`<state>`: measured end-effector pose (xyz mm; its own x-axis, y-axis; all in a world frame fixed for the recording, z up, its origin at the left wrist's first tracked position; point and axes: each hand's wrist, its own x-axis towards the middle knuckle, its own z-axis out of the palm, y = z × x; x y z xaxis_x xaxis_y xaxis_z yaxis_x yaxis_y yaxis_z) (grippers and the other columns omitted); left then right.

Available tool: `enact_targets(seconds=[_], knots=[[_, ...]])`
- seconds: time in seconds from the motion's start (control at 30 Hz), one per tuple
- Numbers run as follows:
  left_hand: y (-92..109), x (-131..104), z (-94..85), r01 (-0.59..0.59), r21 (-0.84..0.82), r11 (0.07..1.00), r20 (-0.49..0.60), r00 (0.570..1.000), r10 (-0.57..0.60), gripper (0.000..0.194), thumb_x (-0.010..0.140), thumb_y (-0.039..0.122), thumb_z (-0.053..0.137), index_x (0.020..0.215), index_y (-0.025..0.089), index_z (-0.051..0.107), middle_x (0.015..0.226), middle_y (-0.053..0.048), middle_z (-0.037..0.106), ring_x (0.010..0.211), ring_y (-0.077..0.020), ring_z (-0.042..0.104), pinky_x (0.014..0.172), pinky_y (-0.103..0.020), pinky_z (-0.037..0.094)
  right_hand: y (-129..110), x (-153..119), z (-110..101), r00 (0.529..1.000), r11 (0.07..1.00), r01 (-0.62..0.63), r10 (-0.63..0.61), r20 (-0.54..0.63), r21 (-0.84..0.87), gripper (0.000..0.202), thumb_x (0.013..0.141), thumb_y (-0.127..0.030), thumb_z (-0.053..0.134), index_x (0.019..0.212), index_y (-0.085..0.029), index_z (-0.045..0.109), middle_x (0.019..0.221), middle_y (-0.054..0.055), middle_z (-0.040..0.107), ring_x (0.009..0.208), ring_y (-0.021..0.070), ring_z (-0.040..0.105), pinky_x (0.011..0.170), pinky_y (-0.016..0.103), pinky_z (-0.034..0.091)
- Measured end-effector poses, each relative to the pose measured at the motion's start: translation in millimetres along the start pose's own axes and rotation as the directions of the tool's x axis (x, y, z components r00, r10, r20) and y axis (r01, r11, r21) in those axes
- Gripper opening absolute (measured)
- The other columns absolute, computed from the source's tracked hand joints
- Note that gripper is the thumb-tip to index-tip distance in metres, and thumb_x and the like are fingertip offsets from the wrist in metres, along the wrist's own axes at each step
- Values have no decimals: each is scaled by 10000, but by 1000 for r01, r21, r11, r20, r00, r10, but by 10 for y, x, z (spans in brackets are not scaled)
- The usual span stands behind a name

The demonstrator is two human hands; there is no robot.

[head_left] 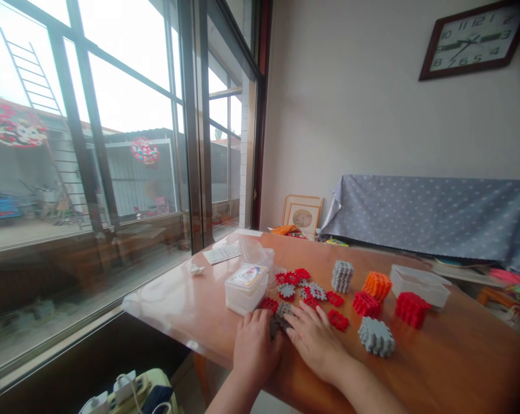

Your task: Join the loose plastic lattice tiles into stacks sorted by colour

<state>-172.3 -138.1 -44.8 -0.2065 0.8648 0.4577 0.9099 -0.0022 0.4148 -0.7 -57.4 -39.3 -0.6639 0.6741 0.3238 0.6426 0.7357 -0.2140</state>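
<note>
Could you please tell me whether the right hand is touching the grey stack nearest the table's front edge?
Apart: in the head view, bare brown tabletop shows between the right hand and the grey stack.

Red-and-gray loose pieces point(337, 319), orange stack point(377, 285), white-dotted gray-blue cloth point(424, 215), brown table point(441, 356)

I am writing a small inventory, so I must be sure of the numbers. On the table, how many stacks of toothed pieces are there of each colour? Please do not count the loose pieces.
Grey stacks: 2
Red stacks: 2
Orange stack: 1
Total: 5
</note>
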Motion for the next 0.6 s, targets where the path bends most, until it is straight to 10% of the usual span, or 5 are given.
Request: enact_targets(seconds=[0.3,0.6], knots=[[29,-11,-31,13,-9,1000,42,999,-13,200,877,288,548,1053,258,638,1054,-49,675,1060,-269,542,903,-374,346,312,102,-25,974,965,-224,216,-67,-138,395,995,-347,423,1265,-244,691,1419,88,607,1406,344,417,1175,627,208],[22,1,-45,17,-47,999,57,998,-15,161,897,309,547,1017,258,641,1038,-50,675,1051,-262,539,899,-362,347,50,178,46,986,1000,15,-17,-164,-14,211,829,-300,710,1036,-266,730,1187,52,707,1204,301,539,1134,506,324]])
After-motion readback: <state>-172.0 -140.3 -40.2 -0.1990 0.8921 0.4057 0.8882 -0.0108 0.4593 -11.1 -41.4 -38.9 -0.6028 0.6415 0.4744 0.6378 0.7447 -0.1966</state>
